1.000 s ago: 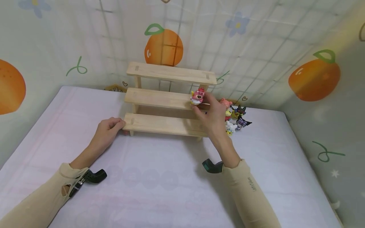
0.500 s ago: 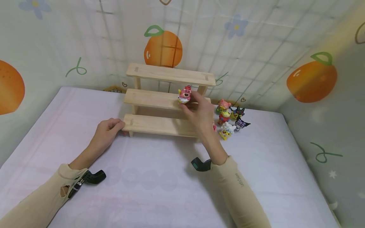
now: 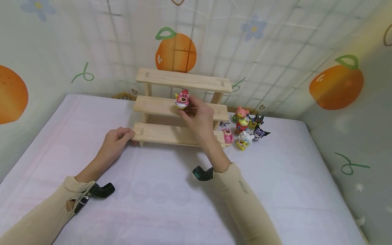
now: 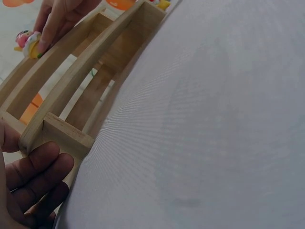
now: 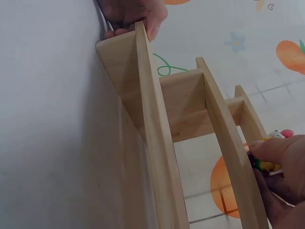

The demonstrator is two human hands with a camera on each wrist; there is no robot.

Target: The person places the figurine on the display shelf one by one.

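A three-step wooden display shelf point(image 3: 165, 132) stands at the back of the table. My left hand point(image 3: 115, 141) holds the left end of its lowest board; in the left wrist view the curled fingers point(image 4: 45, 174) lie against the end support. A small pink bear figurine point(image 3: 182, 100) with a red top and white-and-yellow lower part is pinched between thumb and fingers of my right hand point(image 3: 200, 119). It overlaps the middle board in the head view. From the right wrist, the same figurine point(image 5: 268, 164) shows partly behind the thumb, close to a board's edge.
Right of the shelf, several small figurines cluster on the table: a pink bear point(image 3: 227, 135), a white-and-yellow one point(image 3: 245, 139), a red-and-yellow one point(image 3: 242, 125) and a black-and-purple one point(image 3: 259, 133). A printed curtain point(image 3: 220, 41) hangs behind the white-covered table point(image 3: 153, 211).
My right hand has moved left along the shelf with the bear figurine, from the right end to near the middle. My left hand has stayed at the shelf's left end.
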